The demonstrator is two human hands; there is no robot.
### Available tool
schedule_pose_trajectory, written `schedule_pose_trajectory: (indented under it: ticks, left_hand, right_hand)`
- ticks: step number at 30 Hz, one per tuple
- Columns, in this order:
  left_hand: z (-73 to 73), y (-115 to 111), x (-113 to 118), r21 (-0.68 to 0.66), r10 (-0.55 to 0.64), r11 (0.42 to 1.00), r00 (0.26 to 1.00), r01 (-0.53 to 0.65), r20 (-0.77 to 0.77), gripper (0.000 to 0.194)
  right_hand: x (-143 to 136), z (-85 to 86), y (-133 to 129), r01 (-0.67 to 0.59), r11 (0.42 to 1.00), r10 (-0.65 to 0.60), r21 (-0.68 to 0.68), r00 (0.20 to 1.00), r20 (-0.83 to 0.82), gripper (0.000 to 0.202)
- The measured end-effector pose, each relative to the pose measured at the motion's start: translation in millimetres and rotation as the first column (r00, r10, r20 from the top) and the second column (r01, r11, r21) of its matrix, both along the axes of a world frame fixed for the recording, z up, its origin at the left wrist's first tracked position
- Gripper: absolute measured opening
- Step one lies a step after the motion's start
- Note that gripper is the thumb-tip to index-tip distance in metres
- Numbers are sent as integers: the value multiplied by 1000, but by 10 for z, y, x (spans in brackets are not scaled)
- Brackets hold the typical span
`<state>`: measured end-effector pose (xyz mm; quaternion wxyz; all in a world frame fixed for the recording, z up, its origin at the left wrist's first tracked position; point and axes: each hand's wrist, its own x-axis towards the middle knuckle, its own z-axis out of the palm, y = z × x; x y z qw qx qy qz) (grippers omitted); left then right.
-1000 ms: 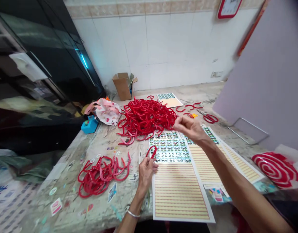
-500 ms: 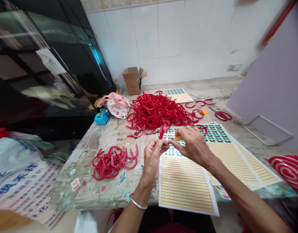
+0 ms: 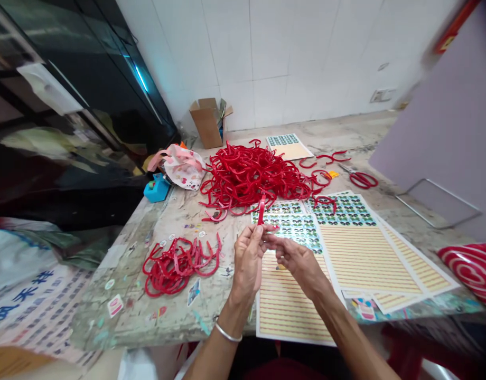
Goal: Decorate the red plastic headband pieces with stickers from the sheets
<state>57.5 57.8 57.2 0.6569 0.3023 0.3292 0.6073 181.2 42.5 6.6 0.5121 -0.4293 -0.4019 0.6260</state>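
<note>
Starting at the left, I see a dark glass cabinet (image 3: 68, 105) along the table's edge, and below it printed sheets with blue characters (image 3: 25, 306) hang off the near corner. On the marble table (image 3: 179, 216) a small blue object (image 3: 156, 188) sits beside a pink-and-white bag (image 3: 182, 166). Nearer to me lies a small heap of red hoops (image 3: 175, 262), loosely stacked, with loose stickers scattered around it.

Behind, by the tiled wall, an open cardboard box (image 3: 206, 122) stands upright. In front of it is the big pile of red hoops (image 3: 254, 177), tangled and touching the far edge of the sticker sheets.

At centre, my left hand (image 3: 249, 258) is pinched shut on a single red hoop (image 3: 261, 209), held upright above the nearest sticker sheet (image 3: 294, 306). My right hand (image 3: 296, 261) meets it just beside, fingertips closed together against the hoop's lower end; whether a sticker sits between them I cannot tell.

Moving right, a second sticker sheet (image 3: 362, 248) lies beside the first, its top rows still filled with butterfly-like prints. Red scissors (image 3: 360, 178) rest beyond it, well apart from my hands. A wire frame (image 3: 439, 203) leans by the purple board (image 3: 449, 121), and a red-and-white striped item (image 3: 470, 269) sits at the far right edge.
</note>
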Motion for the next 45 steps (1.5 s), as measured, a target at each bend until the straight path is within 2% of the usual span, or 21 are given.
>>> schedule_pose_trajectory:
  ticks: [2, 3, 5, 8, 11, 13, 16, 19, 22, 26, 33, 45]
  left_hand:
    - [5, -30, 4, 1, -9, 1000, 1000, 9, -17, 14]
    - [7, -43, 0, 1, -12, 1000, 1000, 12, -26, 14]
    - [3, -67, -15, 2, -11, 1000, 999, 11, -38, 15]
    - [-48, -99, -44, -28, -11, 1000, 999, 10, -53, 15]
    - [-142, -138, -66, -102, -4, 995, 997, -4, -78, 17]
    - [-201, -172, -71, -146, -11, 989, 995, -3, -95, 19]
    - [-256, -227, -58, -176, -54, 984, 992, 33, -116, 19]
    - [-283, -269, -29, -196, -86, 979, 989, 62, -117, 18]
    - [-303, -285, -5, -212, -89, 975, 992, 69, -86, 15]
    - [-316, -277, 6, -220, -93, 972, 993, 76, -69, 11]
    - [-327, -275, 37, -244, -92, 967, 994, 76, -56, 10]
    - [-295, -258, 53, -236, -87, 970, 991, 61, -102, 9]
  right_hand:
    - [-76, 140, 70, -7, 998, -9, -58, 961, -277, 27]
    - [-103, 187, 104, -1, 997, -24, -71, 934, -357, 23]
    - [-134, 224, 155, 46, 995, -76, -84, 913, -401, 15]
    - [-116, 203, 176, 189, 981, -192, -34, 953, -235, 14]
    - [-21, 227, 153, 295, 943, -303, 155, 952, 35, 13]
    - [61, 295, 147, 259, 925, -310, 280, 938, 155, 11]
    - [148, 397, 182, 55, 940, -150, 335, 953, 264, 11]
    - [162, 402, 241, -109, 945, 15, 310, 957, 289, 12]
    - [139, 326, 270, -156, 940, 61, 304, 952, 300, 11]
    - [117, 246, 259, -139, 948, 47, 287, 951, 304, 12]
    - [107, 235, 247, -127, 952, 24, 279, 938, 345, 14]
    - [94, 162, 248, -119, 963, 41, 241, 951, 306, 15]
